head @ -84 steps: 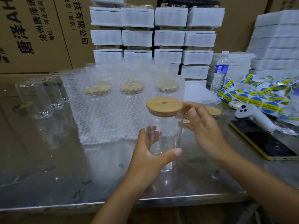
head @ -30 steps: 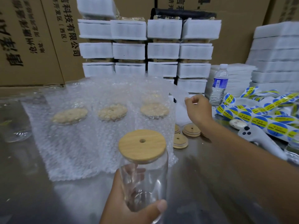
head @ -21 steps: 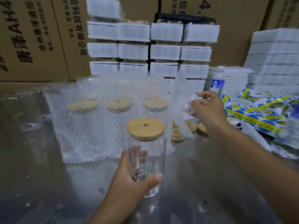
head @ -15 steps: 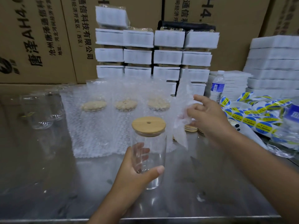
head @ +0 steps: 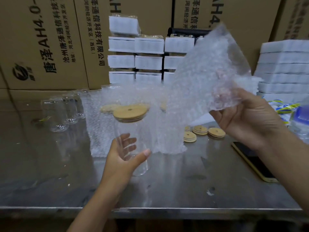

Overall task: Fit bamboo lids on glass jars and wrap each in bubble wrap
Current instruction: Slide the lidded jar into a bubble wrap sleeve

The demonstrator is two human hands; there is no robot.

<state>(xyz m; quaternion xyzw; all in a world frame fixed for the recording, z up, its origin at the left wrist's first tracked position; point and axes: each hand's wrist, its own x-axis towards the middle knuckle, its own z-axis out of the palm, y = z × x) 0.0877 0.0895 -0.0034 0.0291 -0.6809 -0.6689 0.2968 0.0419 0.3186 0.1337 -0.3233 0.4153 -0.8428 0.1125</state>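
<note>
Your left hand [head: 122,160] grips the lidded glass jar [head: 133,129] just above the bench [head: 184,190]; it is slick and breakable, so hold it mid-body, while your right hand [head: 247,119] pinches the light, floppy bubble wrap [head: 209,72] raised beside it.

Empty jars [head: 61,113] are set left of the bubble wrap pile [head: 100,131]. Lids [head: 199,129] are laid right of it, packs [head: 148,62] stacked behind.

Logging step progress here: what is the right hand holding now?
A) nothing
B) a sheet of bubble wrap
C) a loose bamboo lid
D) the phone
B: the right hand grips a sheet of bubble wrap raised in the air, while the left hand holds the lidded glass jar.
</note>
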